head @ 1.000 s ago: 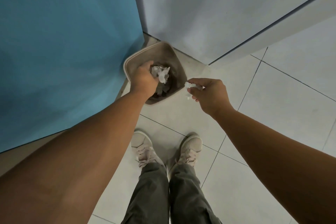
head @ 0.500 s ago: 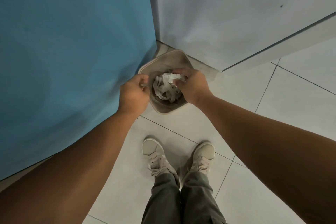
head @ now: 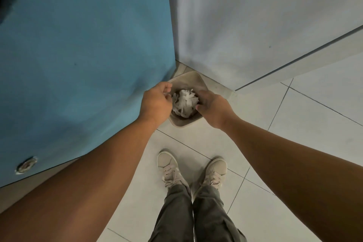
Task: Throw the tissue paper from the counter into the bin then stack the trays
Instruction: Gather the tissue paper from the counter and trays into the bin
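A small beige bin (head: 193,74) stands on the floor in the corner between a blue panel and a white wall. Crumpled white tissue paper (head: 185,102) lies heaped inside it. My left hand (head: 157,102) hovers at the bin's left rim with its fingers loosely curled and nothing in them. My right hand (head: 213,108) is over the right rim, fingers pointing down into the bin beside the tissue and holding nothing. No trays or counter are in view.
The blue panel (head: 78,65) rises close on the left and the white wall (head: 255,25) runs behind the bin. My feet in beige shoes (head: 167,165) stand on pale floor tiles (head: 304,133) just in front of the bin.
A second ago both hands held tissue. The left let its piece fall first, then the right moved over the bin and let go of its piece. Both hands are empty now.
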Demonstrator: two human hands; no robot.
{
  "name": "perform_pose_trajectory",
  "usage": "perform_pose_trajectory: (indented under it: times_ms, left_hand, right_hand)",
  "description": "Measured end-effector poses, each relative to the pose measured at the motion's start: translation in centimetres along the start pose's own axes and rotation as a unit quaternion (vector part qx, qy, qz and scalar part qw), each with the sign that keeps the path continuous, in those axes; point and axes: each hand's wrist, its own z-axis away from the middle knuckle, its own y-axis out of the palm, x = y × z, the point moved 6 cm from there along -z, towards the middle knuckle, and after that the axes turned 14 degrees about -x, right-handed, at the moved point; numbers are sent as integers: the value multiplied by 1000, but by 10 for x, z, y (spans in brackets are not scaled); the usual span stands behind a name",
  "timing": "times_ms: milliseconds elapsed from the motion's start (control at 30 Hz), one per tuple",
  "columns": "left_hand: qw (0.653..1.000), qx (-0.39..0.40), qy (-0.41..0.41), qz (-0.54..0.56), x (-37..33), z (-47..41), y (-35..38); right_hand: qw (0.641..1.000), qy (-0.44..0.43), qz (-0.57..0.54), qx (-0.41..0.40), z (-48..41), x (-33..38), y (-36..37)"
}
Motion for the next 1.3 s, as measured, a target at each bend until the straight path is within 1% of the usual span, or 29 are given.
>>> perform_pose_trajectory:
  times_ms: [167,300,433,567,733,800,1033,1167,1300]
  left_hand:
    - [1000,2,23,-20,-69,29,-49]
    - [996,6,51,-71,-132,63,-92]
    - [994,-21,88,-60,-203,94,-140]
    - [991,-51,118,-31,-262,119,-189]
    - [980,-100,172,-13,-317,143,-253]
    - [975,-124,182,-16,-329,151,-280]
    - [960,-219,170,-26,-342,175,-381]
    - [950,-269,154,-29,-328,181,-427]
    - [949,-282,130,-49,-293,183,-469]
  right_hand:
    - [999,-38,-17,-33,48,44,-93]
    - [990,-119,18,-73,83,87,-170]
    - [981,-159,41,-100,122,120,-238]
    - [973,-188,11,-133,160,156,-289]
    - [950,-268,-5,-161,200,210,-336]
    - [941,-292,-14,-168,212,231,-353]
    - [912,-367,-35,-179,243,307,-390]
    - [901,-403,-24,-161,255,342,-382]
    - [902,-415,5,-119,271,371,-353]
